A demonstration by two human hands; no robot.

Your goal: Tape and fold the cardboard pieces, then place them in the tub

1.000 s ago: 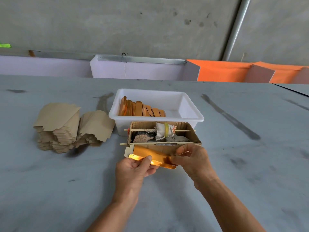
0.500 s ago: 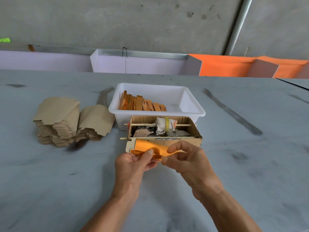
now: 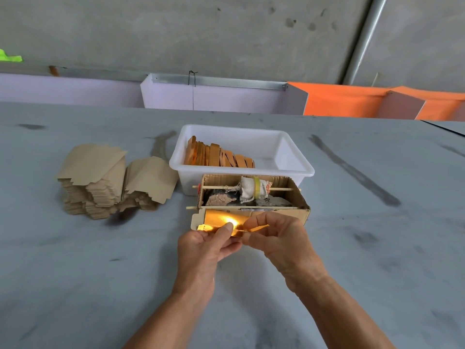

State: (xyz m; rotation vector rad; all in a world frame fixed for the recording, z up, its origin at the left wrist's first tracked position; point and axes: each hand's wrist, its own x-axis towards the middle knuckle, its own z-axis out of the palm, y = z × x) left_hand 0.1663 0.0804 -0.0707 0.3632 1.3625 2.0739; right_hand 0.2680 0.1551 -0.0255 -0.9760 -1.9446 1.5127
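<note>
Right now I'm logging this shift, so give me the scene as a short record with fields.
left hand: pinches the shiny cardboard piece
right hand: pinches the same piece from its other end
white tub: on the table, finished orange pieces standing along its left side
cardboard box: in front of the tub, two sticks across, tape roll on one
flat blanks: stacked left of the tub

Bare forearms, no sleeves; left hand [image 3: 206, 250], right hand [image 3: 279, 238] ungloved, ringless.
</note>
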